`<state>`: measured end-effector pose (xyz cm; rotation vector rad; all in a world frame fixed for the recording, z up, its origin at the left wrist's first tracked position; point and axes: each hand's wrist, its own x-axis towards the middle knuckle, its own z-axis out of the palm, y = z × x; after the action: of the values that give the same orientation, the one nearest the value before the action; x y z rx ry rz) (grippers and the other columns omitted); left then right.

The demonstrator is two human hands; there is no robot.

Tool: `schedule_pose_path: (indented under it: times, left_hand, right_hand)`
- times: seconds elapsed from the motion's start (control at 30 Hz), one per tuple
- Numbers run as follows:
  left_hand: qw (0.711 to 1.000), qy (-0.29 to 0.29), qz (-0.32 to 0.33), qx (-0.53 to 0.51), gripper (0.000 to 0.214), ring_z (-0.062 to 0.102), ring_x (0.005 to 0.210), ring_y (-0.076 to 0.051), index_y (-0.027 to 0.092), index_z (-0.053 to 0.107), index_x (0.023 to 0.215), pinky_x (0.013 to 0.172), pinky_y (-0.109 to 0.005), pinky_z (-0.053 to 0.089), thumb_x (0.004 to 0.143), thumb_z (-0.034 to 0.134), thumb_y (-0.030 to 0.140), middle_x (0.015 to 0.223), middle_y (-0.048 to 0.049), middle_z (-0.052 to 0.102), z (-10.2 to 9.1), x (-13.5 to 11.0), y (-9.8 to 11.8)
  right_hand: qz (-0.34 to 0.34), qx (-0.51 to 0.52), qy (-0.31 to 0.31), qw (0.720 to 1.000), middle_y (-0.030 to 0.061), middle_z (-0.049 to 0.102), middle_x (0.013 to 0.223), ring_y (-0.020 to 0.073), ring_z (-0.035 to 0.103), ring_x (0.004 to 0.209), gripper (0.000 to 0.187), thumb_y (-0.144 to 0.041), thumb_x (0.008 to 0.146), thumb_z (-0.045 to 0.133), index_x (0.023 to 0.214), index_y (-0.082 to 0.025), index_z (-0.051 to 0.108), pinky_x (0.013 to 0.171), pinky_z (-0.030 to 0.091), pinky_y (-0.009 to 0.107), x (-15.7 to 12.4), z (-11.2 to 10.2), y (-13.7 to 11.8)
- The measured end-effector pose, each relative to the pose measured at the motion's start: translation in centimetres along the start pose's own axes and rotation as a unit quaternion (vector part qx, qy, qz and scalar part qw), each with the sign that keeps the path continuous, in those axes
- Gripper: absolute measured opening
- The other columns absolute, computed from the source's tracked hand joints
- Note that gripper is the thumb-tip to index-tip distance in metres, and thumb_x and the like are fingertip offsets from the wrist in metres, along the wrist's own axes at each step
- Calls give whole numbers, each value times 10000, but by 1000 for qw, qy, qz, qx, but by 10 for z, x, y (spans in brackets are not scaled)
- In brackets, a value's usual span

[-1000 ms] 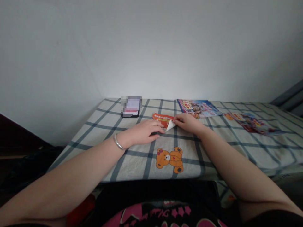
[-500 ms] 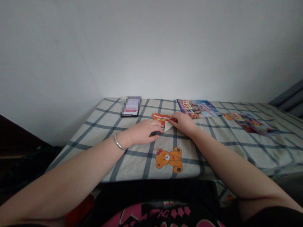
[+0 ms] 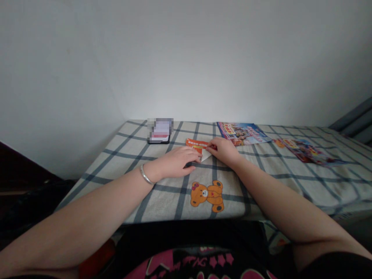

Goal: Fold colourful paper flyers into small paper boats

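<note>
A small orange-red printed paper lies on the checked sheet, with one corner folded over so its white underside shows. My left hand lies flat on the paper's near left part, fingers stretched out and pressing down; a silver bangle is on that wrist. My right hand rests at the paper's right side, its fingertips pinched on the folded white corner.
A dark phone lies behind the left hand near the wall. Two colourful leaflets lie further right: one at the back, another towards the right. An orange teddy-bear print marks the sheet near its front edge. A wall rises directly behind.
My right hand has slid a little to the left with the white corner, so less of the white flap shows. My left hand has stayed in place.
</note>
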<state>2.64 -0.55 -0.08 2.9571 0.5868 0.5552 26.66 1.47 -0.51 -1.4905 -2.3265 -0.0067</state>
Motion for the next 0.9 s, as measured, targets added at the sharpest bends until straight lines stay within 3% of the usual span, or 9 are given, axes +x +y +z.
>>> schedule_pose_path:
  times: [0.17,0.33,0.47,0.9]
  left_hand:
    - [1000,-3,-3,-2,220,582,1168,-236,187,642,1074,1069,-426,438,857,602,194,1186,-78,662,-1,1,1]
    - [1000,1,-18,7,362,568,1189,-245,172,595,1222,1060,-423,446,865,611,229,1253,-109,629,1,-1,-1]
    - [1000,-7,8,7,288,550,1219,-233,199,638,1173,1095,-432,410,892,581,222,1252,-80,643,3,-1,-3]
    - [999,-26,-4,32,294,517,1252,-244,195,635,1193,1102,-427,388,911,571,249,1325,-90,596,2,-1,-2]
  right_hand:
    - [7,10,9,1000,72,719,928,209,636,887,151,-305,888,622,871,-191,721,772,462,298,0,0,0]
    - [11,17,5,1000,67,720,925,208,637,874,154,-317,883,626,871,-199,724,757,462,300,0,0,1]
    - [13,18,6,1000,65,723,919,207,636,871,157,-319,881,622,876,-202,726,749,463,299,0,2,2]
    - [31,6,5,999,57,700,861,186,613,788,141,-314,864,632,834,-193,697,684,435,283,2,1,-1]
